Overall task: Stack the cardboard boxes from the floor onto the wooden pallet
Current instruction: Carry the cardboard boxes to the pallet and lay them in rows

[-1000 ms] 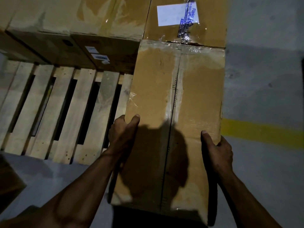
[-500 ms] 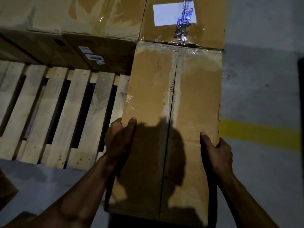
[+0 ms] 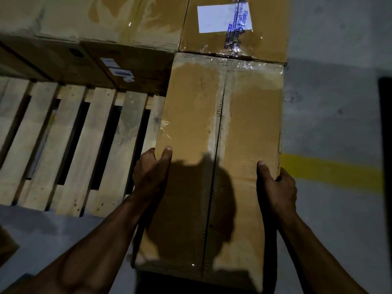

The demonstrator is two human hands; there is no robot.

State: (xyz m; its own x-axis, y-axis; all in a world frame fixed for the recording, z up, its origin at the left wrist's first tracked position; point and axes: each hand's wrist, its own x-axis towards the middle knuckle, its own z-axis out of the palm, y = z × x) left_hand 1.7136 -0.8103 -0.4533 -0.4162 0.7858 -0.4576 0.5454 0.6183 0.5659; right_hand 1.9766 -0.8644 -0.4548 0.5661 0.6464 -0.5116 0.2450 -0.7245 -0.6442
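Note:
A long brown cardboard box [image 3: 220,124] with a taped centre seam fills the middle of the view. Its far end butts against a box with a white label [image 3: 234,24]. My left hand [image 3: 151,175] grips its left edge, thumb on top. On the right edge my right hand [image 3: 275,187] grips the same way. The wooden pallet [image 3: 70,145] lies to the left, slats bare, and the held box sits along its right side. Whether the box's near end rests on anything is hidden.
Other cardboard boxes [image 3: 95,22] stand along the far side of the pallet, two with small barcode stickers [image 3: 121,72]. Grey concrete floor [image 3: 339,230] with a yellow line [image 3: 331,170] lies to the right. Another box's corner [image 3: 6,251] shows at the lower left edge.
The box has slid slightly forward toward the labelled box, and the view has shifted left and down a little. Both hands keep the same grip.

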